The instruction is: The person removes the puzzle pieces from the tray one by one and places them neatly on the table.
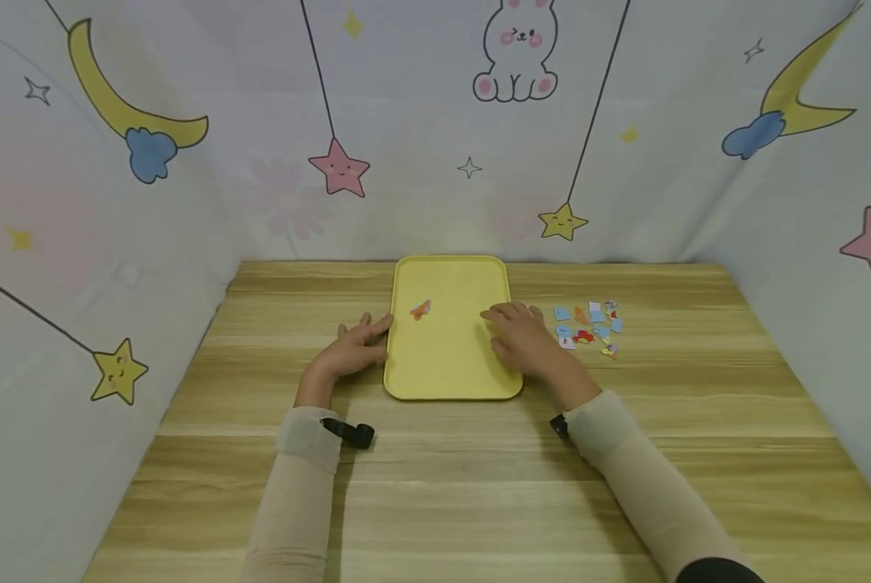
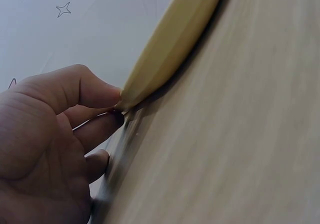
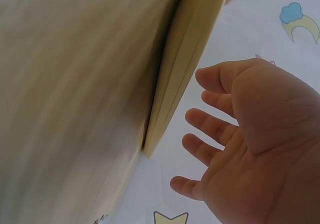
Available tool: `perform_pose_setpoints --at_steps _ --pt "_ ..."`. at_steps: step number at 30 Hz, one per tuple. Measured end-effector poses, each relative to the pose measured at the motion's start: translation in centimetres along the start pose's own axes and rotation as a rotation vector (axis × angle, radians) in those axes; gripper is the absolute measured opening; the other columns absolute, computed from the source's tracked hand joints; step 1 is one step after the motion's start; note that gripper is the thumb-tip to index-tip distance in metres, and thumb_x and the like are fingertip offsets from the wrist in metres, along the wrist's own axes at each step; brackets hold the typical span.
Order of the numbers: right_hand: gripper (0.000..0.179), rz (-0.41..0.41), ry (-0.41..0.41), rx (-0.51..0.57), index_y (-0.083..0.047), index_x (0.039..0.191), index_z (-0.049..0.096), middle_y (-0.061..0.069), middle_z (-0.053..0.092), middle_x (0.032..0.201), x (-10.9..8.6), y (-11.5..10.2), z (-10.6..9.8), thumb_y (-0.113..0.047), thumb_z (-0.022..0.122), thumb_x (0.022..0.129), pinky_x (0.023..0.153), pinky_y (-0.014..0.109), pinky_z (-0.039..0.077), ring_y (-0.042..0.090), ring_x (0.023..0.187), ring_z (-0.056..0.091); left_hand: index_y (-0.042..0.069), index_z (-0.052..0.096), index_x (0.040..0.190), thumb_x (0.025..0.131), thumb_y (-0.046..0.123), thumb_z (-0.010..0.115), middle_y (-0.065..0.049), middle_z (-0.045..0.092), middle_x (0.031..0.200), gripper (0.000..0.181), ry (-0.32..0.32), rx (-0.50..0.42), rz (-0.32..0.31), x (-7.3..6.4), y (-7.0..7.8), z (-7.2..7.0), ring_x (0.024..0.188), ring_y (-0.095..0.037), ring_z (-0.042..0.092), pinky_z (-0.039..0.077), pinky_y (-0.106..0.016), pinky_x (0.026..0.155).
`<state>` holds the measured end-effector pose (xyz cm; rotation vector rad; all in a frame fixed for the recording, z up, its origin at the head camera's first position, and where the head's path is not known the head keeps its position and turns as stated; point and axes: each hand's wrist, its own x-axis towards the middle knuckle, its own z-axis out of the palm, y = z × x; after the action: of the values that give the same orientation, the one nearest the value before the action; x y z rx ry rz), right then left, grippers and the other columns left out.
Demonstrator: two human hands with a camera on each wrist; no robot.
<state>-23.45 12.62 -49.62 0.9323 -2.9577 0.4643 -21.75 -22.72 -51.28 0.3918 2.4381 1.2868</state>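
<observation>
On the table lies a yellow tray (image 1: pixel 450 368) with rounded corners. One small orange and bluish flat piece (image 1: pixel 421 309) sits on its left half. My left hand (image 1: pixel 348 350) is at the tray's left edge, with thumb and index finger spread apart along the rim. In the left wrist view, the thumb (image 2: pixel 100 91) meets the tray's side (image 2: pixel 170 49), with fingertips just below. Over the tray's right edge hovers my right hand (image 1: pixel 526 344), its fingers (image 3: pixel 207 124) loosely spread and holding nothing. The right wrist view shows these fingers apart from the tray's side (image 3: pixel 187 49).
Several small flat colourful pieces (image 1: pixel 584 336), blue, red, orange and white, lie scattered on the wooden table (image 1: pixel 435 486) right of the tray. A white cloth (image 1: pixel 414 121) printed with stars, moons and a rabbit stands behind and along both sides.
</observation>
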Motion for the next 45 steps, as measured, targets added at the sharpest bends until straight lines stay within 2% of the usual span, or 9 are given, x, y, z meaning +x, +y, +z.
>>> perform_pose_setpoints --at_steps 14,18,23,30,37,45 --pt "0.048 -0.018 -0.028 0.006 -0.005 0.15 0.056 0.017 0.055 0.151 1.7 -2.0 0.7 -0.015 0.061 0.103 0.118 0.073 0.024 0.038 0.145 0.042 0.007 0.031 0.166 0.095 0.011 0.061 -0.015 0.019 0.174 0.077 0.004 -0.003 -0.001 0.1 -0.1 0.0 0.161 -0.034 -0.012 -0.026 -0.059 0.12" --pt "0.048 -0.015 -0.057 0.002 -0.005 0.15 0.055 0.017 0.054 0.152 1.7 -2.7 1.2 -0.017 0.061 0.104 0.118 0.074 0.024 0.038 0.146 0.041 0.009 0.031 0.166 0.096 0.012 0.06 -0.018 0.012 0.175 0.076 -0.001 -0.016 -0.026 -0.4 -0.2 0.3 0.159 -0.04 -0.02 -0.025 -0.062 0.12" --pt "0.049 -0.013 -0.088 0.005 -0.006 0.152 0.053 0.016 0.052 0.154 1.5 -3.4 1.7 -0.019 0.059 0.106 0.119 0.074 0.023 0.037 0.147 0.039 0.01 0.03 0.166 0.097 0.012 0.059 -0.019 0.011 0.175 0.075 -0.014 -0.019 -0.032 -0.7 -0.5 0.7 0.157 -0.043 -0.024 -0.023 -0.065 0.12" --pt "0.048 -0.032 -0.076 -0.012 -0.007 0.153 0.052 0.013 0.052 0.154 2.9 -4.0 1.4 -0.021 0.058 0.107 0.12 0.073 0.023 0.035 0.148 0.039 0.013 0.031 0.167 0.095 0.014 0.062 -0.023 -0.002 0.174 0.078 0.012 -0.029 -0.05 -0.3 -0.1 0.2 0.149 -0.052 -0.033 -0.021 -0.07 0.118" --pt "0.05 -0.019 -0.122 -0.008 -0.009 0.155 0.051 0.012 0.05 0.156 4.3 -5.4 2.2 -0.024 0.056 0.108 0.121 0.072 0.021 0.034 0.149 0.037 0.013 0.031 0.167 0.094 0.014 0.062 -0.022 0.001 0.175 0.079 0.013 -0.024 -0.056 -0.4 -0.1 0.1 0.15 -0.053 -0.03 -0.019 -0.071 0.118" --pt "0.052 -0.028 -0.129 -0.071 -0.009 0.155 0.05 0.012 0.049 0.156 5.2 -6.7 2.6 -0.028 0.059 0.107 0.12 0.07 0.025 0.035 0.148 0.038 0.01 0.031 0.166 0.095 0.015 0.062 -0.018 0.016 0.174 0.078 0.018 0.019 -0.018 -0.1 0.1 0.0 0.159 -0.044 -0.015 -0.022 -0.067 0.119"
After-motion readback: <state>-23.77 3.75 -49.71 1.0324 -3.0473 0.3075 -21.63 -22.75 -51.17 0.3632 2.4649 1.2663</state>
